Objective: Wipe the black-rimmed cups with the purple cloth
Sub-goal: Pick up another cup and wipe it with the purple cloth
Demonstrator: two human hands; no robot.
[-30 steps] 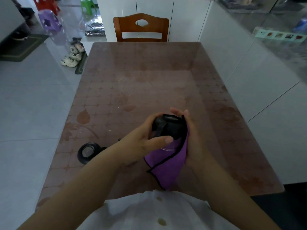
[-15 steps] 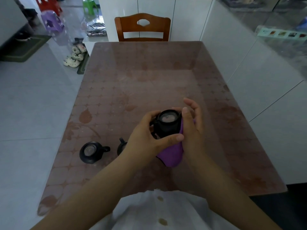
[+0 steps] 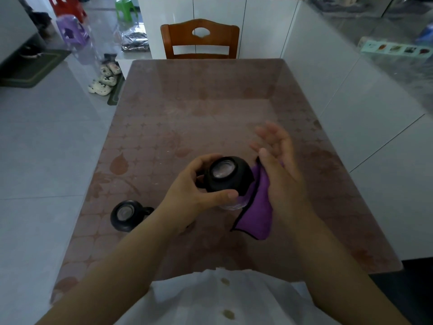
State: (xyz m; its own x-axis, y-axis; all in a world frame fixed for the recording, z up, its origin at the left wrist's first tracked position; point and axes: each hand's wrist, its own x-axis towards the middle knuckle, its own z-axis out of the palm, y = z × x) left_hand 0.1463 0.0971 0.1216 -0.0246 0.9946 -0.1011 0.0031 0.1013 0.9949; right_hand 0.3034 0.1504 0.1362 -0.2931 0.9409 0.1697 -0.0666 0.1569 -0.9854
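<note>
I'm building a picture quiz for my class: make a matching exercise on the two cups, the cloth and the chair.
1 right cup
2 left cup
3 cloth
4 chair

a pinched by right hand
b beyond the table
c gripped by left hand
d standing on the table

Pairs: 1-c, 2-d, 3-a, 4-b

Head-worn, forward-down over table [image 3: 210, 109]
</note>
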